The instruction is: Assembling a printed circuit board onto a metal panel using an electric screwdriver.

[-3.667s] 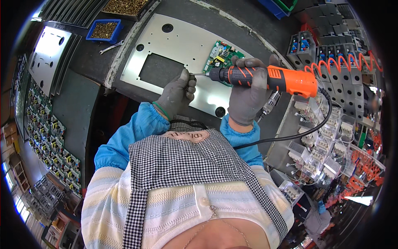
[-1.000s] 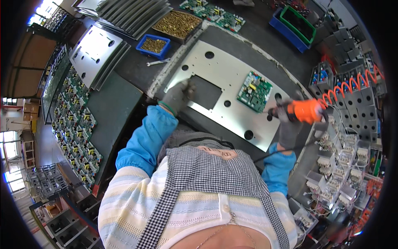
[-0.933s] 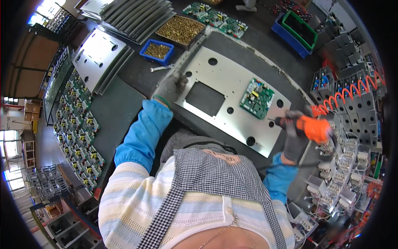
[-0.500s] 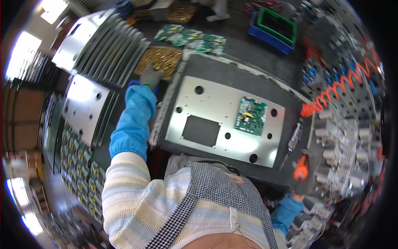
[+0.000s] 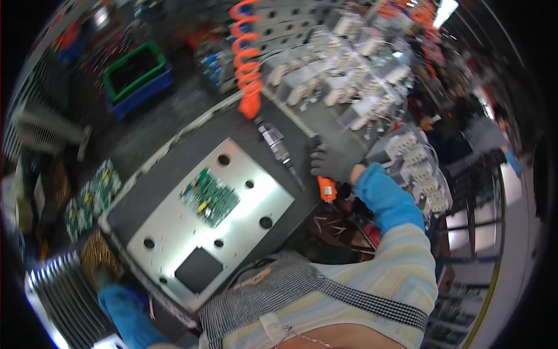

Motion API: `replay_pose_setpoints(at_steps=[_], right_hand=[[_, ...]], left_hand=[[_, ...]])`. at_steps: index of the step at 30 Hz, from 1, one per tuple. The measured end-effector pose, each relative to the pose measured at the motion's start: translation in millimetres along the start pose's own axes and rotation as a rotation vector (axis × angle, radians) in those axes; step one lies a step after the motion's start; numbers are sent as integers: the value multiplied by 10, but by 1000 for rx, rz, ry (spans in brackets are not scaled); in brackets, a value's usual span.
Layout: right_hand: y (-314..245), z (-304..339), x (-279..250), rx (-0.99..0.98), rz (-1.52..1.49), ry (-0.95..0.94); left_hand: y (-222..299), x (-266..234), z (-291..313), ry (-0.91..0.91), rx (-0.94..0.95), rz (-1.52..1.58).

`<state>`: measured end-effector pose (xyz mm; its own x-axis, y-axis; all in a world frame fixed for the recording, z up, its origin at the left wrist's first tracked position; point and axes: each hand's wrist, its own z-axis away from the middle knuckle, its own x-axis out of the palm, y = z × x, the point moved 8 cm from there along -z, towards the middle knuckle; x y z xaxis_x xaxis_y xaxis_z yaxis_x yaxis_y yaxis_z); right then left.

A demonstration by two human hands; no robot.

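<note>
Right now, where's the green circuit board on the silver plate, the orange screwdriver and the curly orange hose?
Green rectangular circuit board point(image 5: 210, 198), head view: middle of its face.
Orange power screwdriver point(image 5: 327, 189), head view: its orange body.
Coiled orange hose point(image 5: 248, 53), head view: its coils.

Grey gloves point(image 5: 333, 162) and blue oversleeves point(image 5: 388, 198) accompany a pastel-striped knit top point(image 5: 401, 267), black-and-white checked apron point(image 5: 264, 299) and thin necklace point(image 5: 308, 338).

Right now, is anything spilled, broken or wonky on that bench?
Nothing stands out. The green circuit board lies squared up with the metal plate under it, and the golden parts sit together in a heap. The picture is blurry, so tiny cracks wouldn't show.
</note>
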<state>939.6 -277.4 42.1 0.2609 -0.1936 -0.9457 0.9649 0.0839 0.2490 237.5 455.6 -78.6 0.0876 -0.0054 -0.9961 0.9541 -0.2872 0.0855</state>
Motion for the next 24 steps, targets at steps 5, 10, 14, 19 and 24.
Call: replay_pose_setpoints(at_steps=[5,10,14,19,24], right_hand=[[341,-76,635,17,66,-244],[545,-724,281,91,-89,60],[392,-1142,405,-196,40,270],[375,-1377,586,-314,7,151],[357,-1350,531,-330,129,152]], left_hand=[[434,286,536,6,-247,561],[773,-76,564,86,-317,870],[902,-112,626,119,-372,1142],[710,-233,786,194,-445,1458],[899,-225,1007,197,-480,1797]])
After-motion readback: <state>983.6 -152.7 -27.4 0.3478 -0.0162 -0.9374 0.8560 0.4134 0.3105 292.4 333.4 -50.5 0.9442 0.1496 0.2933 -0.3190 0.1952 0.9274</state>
